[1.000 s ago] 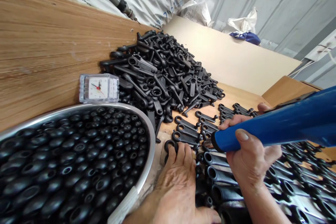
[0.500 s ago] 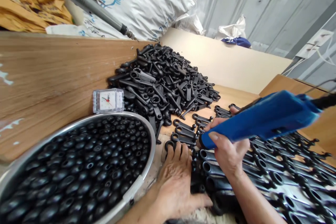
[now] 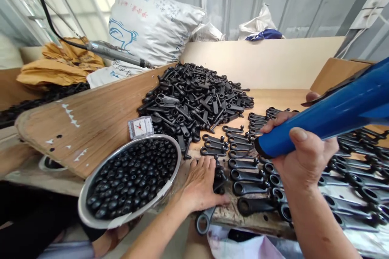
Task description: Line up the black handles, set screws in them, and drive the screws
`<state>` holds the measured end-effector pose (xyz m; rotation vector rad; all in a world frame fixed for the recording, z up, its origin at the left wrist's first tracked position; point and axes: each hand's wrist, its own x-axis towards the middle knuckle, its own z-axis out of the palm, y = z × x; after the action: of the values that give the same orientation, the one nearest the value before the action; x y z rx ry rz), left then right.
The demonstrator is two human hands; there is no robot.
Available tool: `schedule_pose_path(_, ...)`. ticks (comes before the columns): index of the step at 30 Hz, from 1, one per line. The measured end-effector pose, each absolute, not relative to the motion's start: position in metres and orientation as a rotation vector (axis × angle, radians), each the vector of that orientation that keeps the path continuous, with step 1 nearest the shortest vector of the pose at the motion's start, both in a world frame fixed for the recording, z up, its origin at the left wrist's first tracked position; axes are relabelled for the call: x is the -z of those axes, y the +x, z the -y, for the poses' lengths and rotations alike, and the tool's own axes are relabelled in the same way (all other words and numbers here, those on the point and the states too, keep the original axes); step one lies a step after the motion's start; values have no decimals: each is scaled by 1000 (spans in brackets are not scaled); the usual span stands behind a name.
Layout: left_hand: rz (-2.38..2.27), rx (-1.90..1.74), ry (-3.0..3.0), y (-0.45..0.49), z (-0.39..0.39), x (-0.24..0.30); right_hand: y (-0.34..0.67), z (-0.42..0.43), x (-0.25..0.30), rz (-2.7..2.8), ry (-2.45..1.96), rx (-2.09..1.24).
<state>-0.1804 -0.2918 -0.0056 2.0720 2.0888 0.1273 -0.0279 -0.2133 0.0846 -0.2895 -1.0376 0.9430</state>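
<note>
My right hand (image 3: 304,149) is wrapped around a blue electric screwdriver (image 3: 328,117), its dark nose pointing down left over rows of black crank handles (image 3: 249,176). My left hand (image 3: 200,186) lies at the bench's front edge, fingers stretched forward and thumb spread out. Black handle pieces (image 3: 219,176) show beside and partly beneath it; what its palm touches is hidden. One crank handle (image 3: 204,221) sticks out over the edge below that hand. To its left stands a metal bowl (image 3: 174,178) full of black ball knobs (image 3: 133,174).
Behind lies a heap of black crank handles (image 3: 197,97). A small clock (image 3: 140,127) stands by the bowl. A wooden divider (image 3: 75,129) runs along the left, with a grey screwdriver (image 3: 115,53) hanging above. Another person's arm (image 3: 15,156) shows at far left; a cardboard box (image 3: 337,75) stands right.
The view has drawn back and shifted. The blue screwdriver has lifted and moved right, away from my left hand. A crank handle now shows sticking out below my left hand.
</note>
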Motion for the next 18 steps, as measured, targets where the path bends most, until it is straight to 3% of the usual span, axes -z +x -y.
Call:
schedule_pose_path(10, -2269, 58, 2077, -180, 266, -5, 58, 218, -100, 1214, -637, -882)
schedule_pose_path(18, -2331, 175, 1952, -180, 258, -9, 147, 239, -59, 1539, -1294, -135)
